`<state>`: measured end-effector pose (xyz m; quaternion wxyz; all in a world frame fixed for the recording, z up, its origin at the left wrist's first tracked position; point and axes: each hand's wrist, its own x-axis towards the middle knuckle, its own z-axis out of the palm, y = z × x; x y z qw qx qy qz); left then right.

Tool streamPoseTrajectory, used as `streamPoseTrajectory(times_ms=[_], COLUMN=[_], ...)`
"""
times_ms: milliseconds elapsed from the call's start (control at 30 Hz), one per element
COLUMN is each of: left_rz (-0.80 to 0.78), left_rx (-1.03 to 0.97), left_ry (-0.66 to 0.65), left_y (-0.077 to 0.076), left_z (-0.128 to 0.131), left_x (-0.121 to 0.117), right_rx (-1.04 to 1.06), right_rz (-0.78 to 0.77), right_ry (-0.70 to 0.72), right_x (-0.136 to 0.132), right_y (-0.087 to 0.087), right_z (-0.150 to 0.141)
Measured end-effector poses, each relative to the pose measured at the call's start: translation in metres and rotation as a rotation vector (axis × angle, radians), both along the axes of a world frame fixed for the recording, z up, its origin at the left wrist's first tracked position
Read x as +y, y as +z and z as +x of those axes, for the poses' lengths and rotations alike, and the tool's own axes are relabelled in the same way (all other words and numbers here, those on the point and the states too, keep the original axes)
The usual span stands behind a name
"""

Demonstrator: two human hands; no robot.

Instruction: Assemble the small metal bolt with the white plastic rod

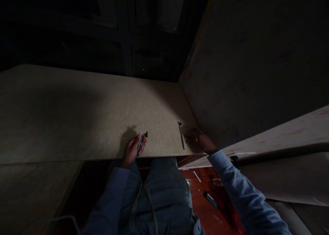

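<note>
My left hand (133, 150) rests at the near edge of a pale tabletop (77, 118), its fingers closed round a dark razor (142, 141) whose head points away from me. My right hand (199, 140) lies on the table near the right wall, dim and in shadow, just right of a white razor (182, 135) lying flat. Its fingers seem spread toward the razor and hold nothing that I can see. Both sleeves are light blue.
A wall (244, 74) closes the table's right side. Dark cabinets (144, 39) stand behind the table. Below me are my lap and a reddish floor (205, 200) with a small dark object (210, 199) and white scraps. A slanted board (282, 135) lies at right.
</note>
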<state>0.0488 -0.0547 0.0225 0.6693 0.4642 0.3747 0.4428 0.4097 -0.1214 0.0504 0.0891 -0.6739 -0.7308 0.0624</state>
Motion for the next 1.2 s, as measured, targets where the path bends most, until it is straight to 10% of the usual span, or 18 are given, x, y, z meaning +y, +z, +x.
streamPoseTrajectory(times_ms=[200,533,833,1200], left_rz=[-0.016,-0.023,0.214,0.319], left_rx=[-0.042,-0.052,0.42,1.114], left_ry=[0.01,0.171,0.377,0.217], left_y=[-0.003,-0.008,-0.007,0.01], left_z=[0.0,0.003,-0.037,-0.035], left_x=[0.0,0.006,0.02,0.031], right_rx=[-0.078,0.159,0.148,0.146], right_rz=[-0.134,0.116,-0.04,-0.038], right_ry=[-0.045,0.073,0.335,0.362], right_x=[0.008,0.03,0.068,0.093], right_y=[0.008,0.021,0.004,-0.002], right_z=[-0.001,-0.055,-0.159,-0.202])
